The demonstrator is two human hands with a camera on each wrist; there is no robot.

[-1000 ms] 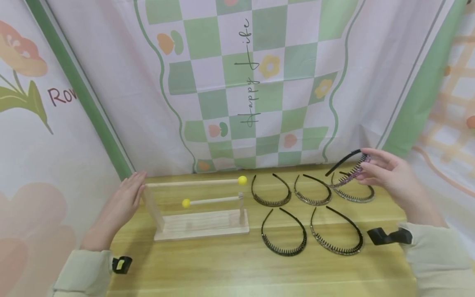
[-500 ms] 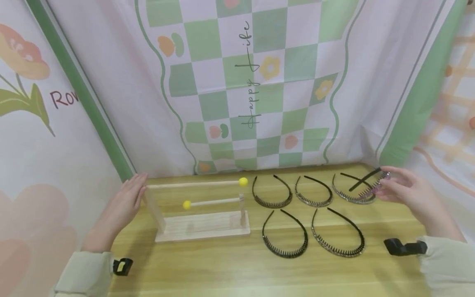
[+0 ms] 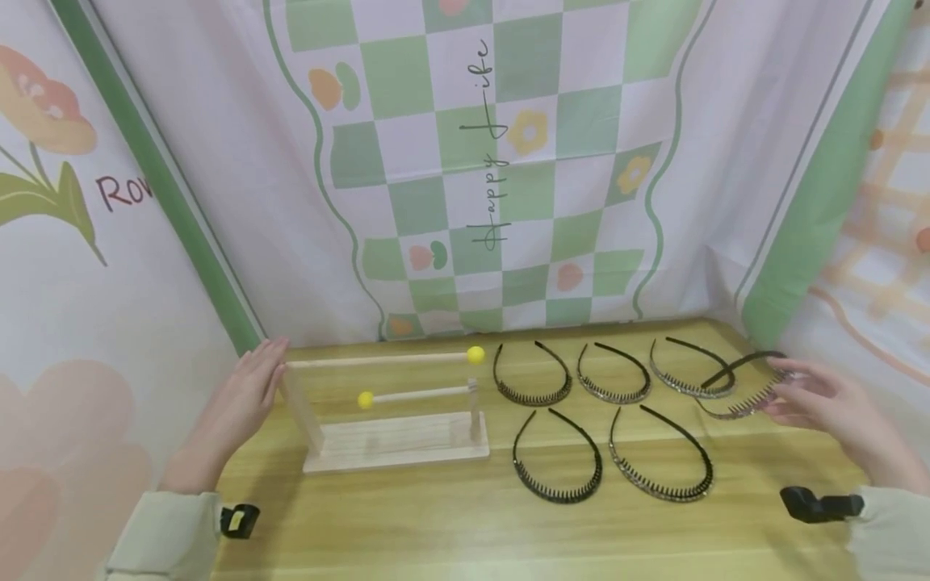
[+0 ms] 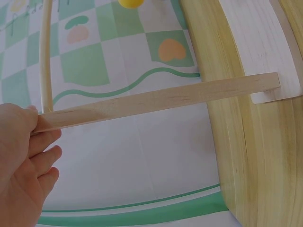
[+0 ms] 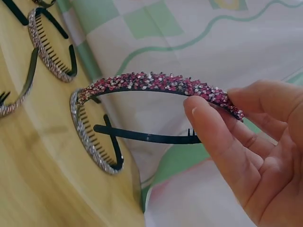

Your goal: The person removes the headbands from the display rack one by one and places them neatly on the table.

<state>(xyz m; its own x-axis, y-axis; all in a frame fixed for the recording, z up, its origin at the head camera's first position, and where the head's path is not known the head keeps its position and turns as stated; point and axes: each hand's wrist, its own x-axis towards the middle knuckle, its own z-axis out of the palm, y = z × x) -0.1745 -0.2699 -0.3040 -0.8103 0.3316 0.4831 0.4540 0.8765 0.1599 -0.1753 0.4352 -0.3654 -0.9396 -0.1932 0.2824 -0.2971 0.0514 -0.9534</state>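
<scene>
My right hand point(image 3: 835, 407) pinches a toothed headband point(image 5: 156, 82) between thumb and fingers at the far right of the table. Pink and silver stones cover its outer band, and its dark ends point left. In the head view it overlaps the silver headband point(image 3: 693, 379) lying at the back right. My left hand point(image 3: 243, 395) holds the top of the upright post point(image 4: 161, 99) of a wooden rack, thumb above and fingers curled beneath in the left wrist view. From that post runs the rack's upper rod point(image 3: 385, 359), tipped with a yellow ball point(image 3: 475, 355); no headband hangs on it.
A lower rod point(image 3: 421, 394) with its own yellow ball sits over the rack's flat base point(image 3: 400, 441). Several headbands lie in two rows right of it, among them a black one point(image 3: 558, 494). A patterned curtain point(image 3: 472, 202) hangs behind the wooden table point(image 3: 407, 524).
My right hand has moved right and toward me with the pink headband, lowering it from over the back row to beside the silver one. My left hand stays on the rack.
</scene>
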